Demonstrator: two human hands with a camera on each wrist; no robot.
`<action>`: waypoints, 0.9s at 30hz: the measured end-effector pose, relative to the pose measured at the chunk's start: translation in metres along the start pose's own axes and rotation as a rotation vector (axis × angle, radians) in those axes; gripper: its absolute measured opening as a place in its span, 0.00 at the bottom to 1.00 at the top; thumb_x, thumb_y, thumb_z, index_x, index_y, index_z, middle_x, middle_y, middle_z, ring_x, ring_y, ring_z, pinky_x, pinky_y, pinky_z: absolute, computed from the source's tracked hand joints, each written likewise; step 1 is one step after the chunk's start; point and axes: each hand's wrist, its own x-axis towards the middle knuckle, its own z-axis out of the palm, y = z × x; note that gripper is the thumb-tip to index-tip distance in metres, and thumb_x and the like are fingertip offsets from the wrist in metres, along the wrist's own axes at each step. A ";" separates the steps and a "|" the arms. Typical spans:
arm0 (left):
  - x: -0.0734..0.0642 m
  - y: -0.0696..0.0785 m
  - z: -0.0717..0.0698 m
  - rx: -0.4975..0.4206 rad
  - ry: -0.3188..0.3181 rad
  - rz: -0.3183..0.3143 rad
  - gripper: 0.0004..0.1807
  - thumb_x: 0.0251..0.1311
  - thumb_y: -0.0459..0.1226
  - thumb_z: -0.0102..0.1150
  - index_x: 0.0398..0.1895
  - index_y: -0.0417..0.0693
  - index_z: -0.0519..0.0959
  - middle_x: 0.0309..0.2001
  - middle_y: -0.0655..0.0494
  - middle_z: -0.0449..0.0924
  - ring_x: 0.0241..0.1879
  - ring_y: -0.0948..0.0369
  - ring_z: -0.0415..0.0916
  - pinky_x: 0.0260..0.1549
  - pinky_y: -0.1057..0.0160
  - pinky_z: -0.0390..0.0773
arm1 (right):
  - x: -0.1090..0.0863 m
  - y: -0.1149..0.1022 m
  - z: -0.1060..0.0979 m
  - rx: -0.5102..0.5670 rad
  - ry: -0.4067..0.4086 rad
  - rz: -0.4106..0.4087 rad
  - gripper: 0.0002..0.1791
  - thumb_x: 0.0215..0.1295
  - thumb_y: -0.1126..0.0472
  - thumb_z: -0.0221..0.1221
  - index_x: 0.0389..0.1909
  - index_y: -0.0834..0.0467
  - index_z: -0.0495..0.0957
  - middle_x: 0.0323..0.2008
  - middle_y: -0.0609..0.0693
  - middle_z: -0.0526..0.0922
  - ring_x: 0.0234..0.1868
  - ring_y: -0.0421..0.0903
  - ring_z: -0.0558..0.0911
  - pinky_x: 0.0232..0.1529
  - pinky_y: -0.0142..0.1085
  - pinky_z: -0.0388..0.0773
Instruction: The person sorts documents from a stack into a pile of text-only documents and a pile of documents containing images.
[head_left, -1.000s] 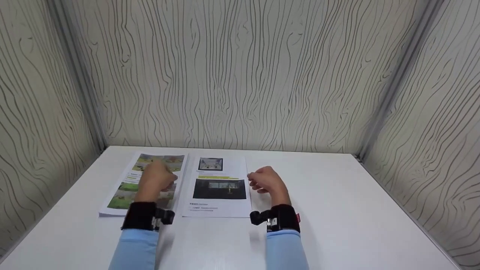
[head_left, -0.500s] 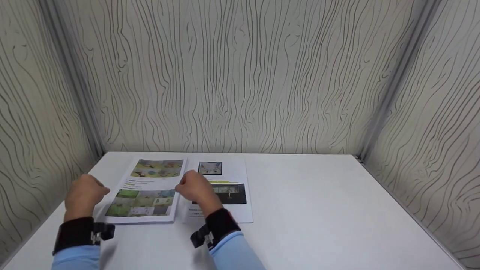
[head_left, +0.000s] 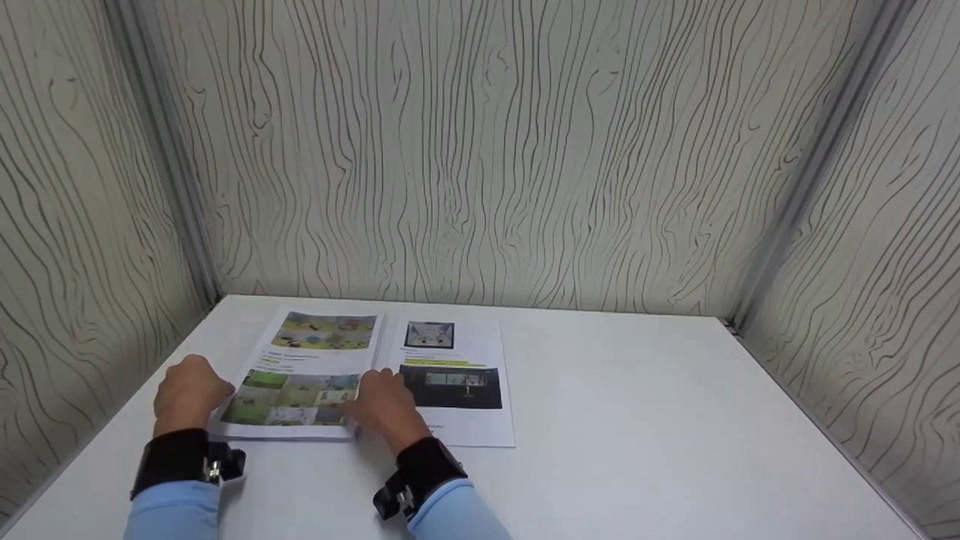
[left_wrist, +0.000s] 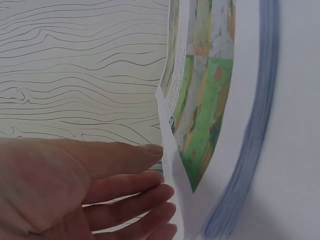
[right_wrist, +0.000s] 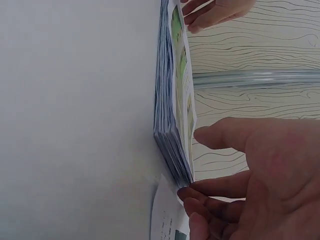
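A thick stack of printed sheets (head_left: 300, 361) with colour pictures lies on the left of the white table in the head view. My left hand (head_left: 189, 391) is at its left edge; in the left wrist view, the left fingertips (left_wrist: 165, 195) meet the side of the stack and the thumb lies above them. Near the front right corner, my right hand (head_left: 384, 406) has its thumb close to the top page and its fingers touching the side, as the right wrist view shows. Neither hand visibly pinches the paper. A second printed sheet (head_left: 469, 427) lies to the right, partly behind my right hand.
The white table (head_left: 637, 420) extends to the right of the papers. Wood-grain panels (head_left: 480, 150) stand behind it and at both sides, with grey metal posts (head_left: 161, 150) in the corners. Each wrist wears a black strap with a small camera.
My left hand has moved from over the stack to its left side. My right hand has come left from the second sheet's right edge to the stack's right edge, then slightly forward and down.
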 end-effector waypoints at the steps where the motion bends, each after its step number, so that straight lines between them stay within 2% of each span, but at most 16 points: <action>1: 0.000 0.001 0.002 -0.002 -0.011 0.002 0.26 0.63 0.34 0.66 0.53 0.14 0.77 0.48 0.20 0.83 0.38 0.43 0.80 0.38 0.45 0.83 | -0.001 0.001 0.000 0.015 -0.002 0.003 0.21 0.67 0.49 0.74 0.52 0.61 0.89 0.49 0.56 0.84 0.46 0.50 0.77 0.50 0.45 0.81; 6: 0.000 0.001 0.009 -0.001 -0.046 0.019 0.27 0.59 0.34 0.69 0.52 0.14 0.78 0.44 0.22 0.85 0.38 0.43 0.81 0.37 0.47 0.83 | -0.002 0.003 0.001 0.049 -0.010 0.022 0.20 0.68 0.50 0.73 0.53 0.59 0.89 0.49 0.56 0.83 0.46 0.50 0.76 0.48 0.44 0.79; 11: -0.001 0.003 0.008 0.018 -0.040 0.026 0.26 0.58 0.33 0.69 0.51 0.15 0.78 0.42 0.23 0.85 0.37 0.43 0.81 0.36 0.47 0.83 | 0.000 -0.003 0.003 -0.012 -0.009 0.024 0.22 0.67 0.48 0.73 0.50 0.62 0.88 0.48 0.56 0.82 0.45 0.49 0.75 0.48 0.43 0.79; 20: -0.004 0.010 0.005 0.022 -0.028 0.018 0.22 0.58 0.32 0.68 0.48 0.17 0.80 0.40 0.26 0.85 0.37 0.43 0.83 0.34 0.47 0.83 | 0.001 -0.007 0.004 -0.041 0.030 0.027 0.26 0.66 0.51 0.74 0.57 0.66 0.86 0.50 0.57 0.82 0.47 0.49 0.78 0.52 0.45 0.83; 27: -0.004 0.009 0.006 0.032 -0.010 0.023 0.21 0.59 0.31 0.66 0.48 0.18 0.79 0.41 0.25 0.85 0.37 0.43 0.82 0.35 0.46 0.84 | -0.001 -0.006 0.008 -0.105 0.004 0.009 0.24 0.69 0.50 0.72 0.54 0.66 0.87 0.54 0.59 0.82 0.48 0.50 0.79 0.50 0.44 0.84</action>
